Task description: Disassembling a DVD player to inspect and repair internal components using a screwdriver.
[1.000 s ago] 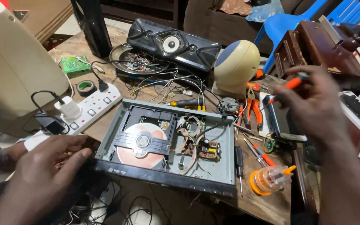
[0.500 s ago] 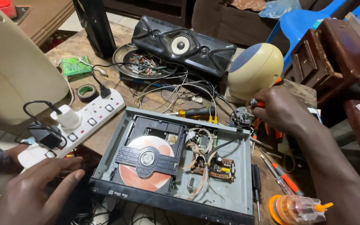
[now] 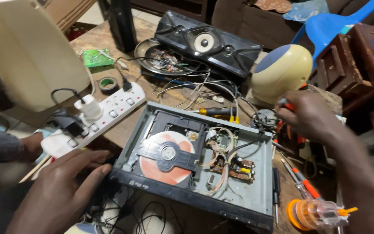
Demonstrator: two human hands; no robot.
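The open disc player (image 3: 195, 173) lies on the table (image 3: 122, 130), an orange disc (image 3: 165, 158) inside. The left hand (image 3: 61, 190) lies flat, fingers loose, touching its front corner. The right hand (image 3: 310, 115) clenches an orange-handled tool (image 3: 287, 105) beside the cream speaker (image 3: 282, 71).

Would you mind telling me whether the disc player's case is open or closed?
Open: the disc player has no top cover, so its disc and circuit board lie exposed.
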